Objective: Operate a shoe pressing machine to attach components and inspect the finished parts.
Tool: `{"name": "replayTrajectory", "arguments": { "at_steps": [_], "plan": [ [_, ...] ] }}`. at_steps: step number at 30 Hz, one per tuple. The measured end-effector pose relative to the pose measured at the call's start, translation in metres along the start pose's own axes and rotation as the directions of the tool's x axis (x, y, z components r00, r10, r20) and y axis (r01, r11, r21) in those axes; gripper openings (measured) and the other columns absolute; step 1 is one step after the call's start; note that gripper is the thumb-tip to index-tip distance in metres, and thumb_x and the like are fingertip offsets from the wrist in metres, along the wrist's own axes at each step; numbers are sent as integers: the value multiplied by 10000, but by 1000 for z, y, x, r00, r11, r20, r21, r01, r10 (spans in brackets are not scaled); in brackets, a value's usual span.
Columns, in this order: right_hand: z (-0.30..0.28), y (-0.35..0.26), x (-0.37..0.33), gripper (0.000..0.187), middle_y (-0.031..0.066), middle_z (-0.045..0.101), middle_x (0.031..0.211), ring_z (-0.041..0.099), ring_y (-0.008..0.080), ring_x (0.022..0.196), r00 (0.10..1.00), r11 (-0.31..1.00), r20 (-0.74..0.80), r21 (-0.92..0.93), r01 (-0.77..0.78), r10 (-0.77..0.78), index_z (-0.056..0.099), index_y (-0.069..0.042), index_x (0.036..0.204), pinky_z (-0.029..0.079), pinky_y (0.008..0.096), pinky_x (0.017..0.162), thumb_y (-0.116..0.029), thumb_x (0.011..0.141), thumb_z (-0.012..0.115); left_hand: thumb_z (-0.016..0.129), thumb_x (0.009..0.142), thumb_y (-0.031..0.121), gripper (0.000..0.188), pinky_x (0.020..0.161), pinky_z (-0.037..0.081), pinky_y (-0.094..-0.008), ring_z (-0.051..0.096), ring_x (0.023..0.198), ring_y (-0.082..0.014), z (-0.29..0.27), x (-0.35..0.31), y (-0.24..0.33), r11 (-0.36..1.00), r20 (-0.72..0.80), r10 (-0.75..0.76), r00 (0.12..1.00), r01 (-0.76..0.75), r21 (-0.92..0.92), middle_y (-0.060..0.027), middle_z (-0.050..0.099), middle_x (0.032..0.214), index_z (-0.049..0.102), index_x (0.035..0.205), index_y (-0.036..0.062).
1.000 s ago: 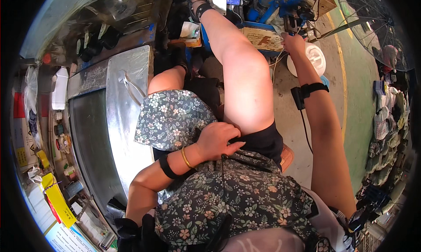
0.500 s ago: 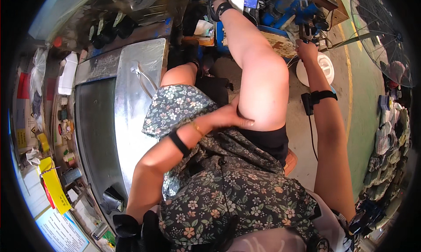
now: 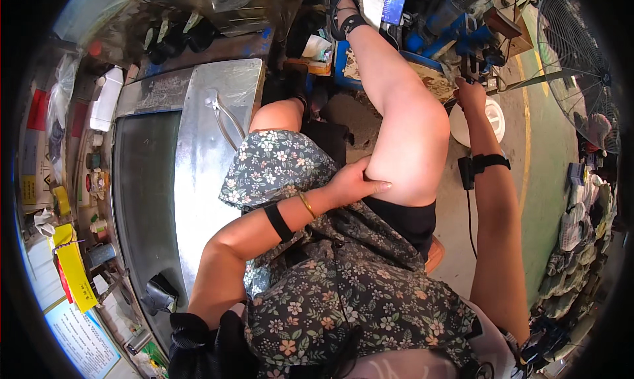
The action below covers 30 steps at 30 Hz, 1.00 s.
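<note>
Left hand moved onto thigh, thumb spread from fingers; beyond thigh, right hand alone at machine, fingers: can't tell.

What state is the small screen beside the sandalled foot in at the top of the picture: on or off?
On: the screen shows a lit blue display.
</note>
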State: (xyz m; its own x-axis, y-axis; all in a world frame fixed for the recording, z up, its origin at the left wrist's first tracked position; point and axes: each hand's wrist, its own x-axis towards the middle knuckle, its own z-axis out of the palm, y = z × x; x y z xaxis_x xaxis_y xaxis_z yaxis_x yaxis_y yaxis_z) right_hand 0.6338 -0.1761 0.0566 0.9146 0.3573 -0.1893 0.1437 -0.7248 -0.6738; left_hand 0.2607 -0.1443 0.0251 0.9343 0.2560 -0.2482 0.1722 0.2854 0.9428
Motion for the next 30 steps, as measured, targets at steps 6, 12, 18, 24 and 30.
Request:
{"name": "replayTrajectory", "arguments": {
  "at_steps": [6, 12, 18, 24, 30],
  "plan": [
    [-4, -6, -1, 441, 127, 697, 726, 675, 239, 657, 995, 992, 86, -119, -48, 59, 619, 88, 916, 505, 337, 637, -342, 820, 624, 739, 839, 456, 870, 1072, 375, -374, 452, 1279, -216, -8, 36, 16, 870, 191, -53, 980, 139, -472, -120, 472, 1405, 318, 1460, 16],
    [-2, 1, 5, 463, 146, 706, 733, 694, 247, 698, 998, 992, 38, -117, -43, 48, 642, 98, 880, 505, 345, 650, -359, 805, 632, 683, 916, 356, 498, 945, 473, -307, 602, 1036, -143, 2, 33, 4, 867, 14, -90, 996, 85, -491, -51, 642, 1170, 561, 1276, 34],
    [-1, 4, 8, 477, 145, 705, 727, 692, 254, 699, 997, 993, 52, -103, -49, 55, 644, 108, 908, 507, 358, 667, -360, 814, 628, 681, 920, 349, 495, 948, 465, -303, 594, 1051, -137, 1, 32, 1, 879, -9, -59, 998, 48, -475, -44, 637, 1177, 560, 1287, 40],
    [-2, 0, 3, 463, 141, 704, 727, 685, 243, 685, 998, 995, 41, -95, -41, 45, 642, 102, 904, 502, 343, 648, -353, 816, 628, 726, 881, 309, 547, 991, 436, -304, 560, 1128, -138, 1, 29, -3, 920, 1, -72, 997, 67, -387, -55, 615, 1230, 535, 1316, 36],
    [-3, -2, 0, 453, 139, 703, 726, 682, 243, 674, 997, 995, 49, -83, -50, 54, 654, 93, 875, 504, 347, 636, -354, 812, 624, 744, 870, 196, 475, 978, 444, -295, 571, 1089, -122, -5, 37, -7, 897, 166, 31, 986, 46, -440, -25, 635, 1187, 567, 1283, 40]
  ]
}}
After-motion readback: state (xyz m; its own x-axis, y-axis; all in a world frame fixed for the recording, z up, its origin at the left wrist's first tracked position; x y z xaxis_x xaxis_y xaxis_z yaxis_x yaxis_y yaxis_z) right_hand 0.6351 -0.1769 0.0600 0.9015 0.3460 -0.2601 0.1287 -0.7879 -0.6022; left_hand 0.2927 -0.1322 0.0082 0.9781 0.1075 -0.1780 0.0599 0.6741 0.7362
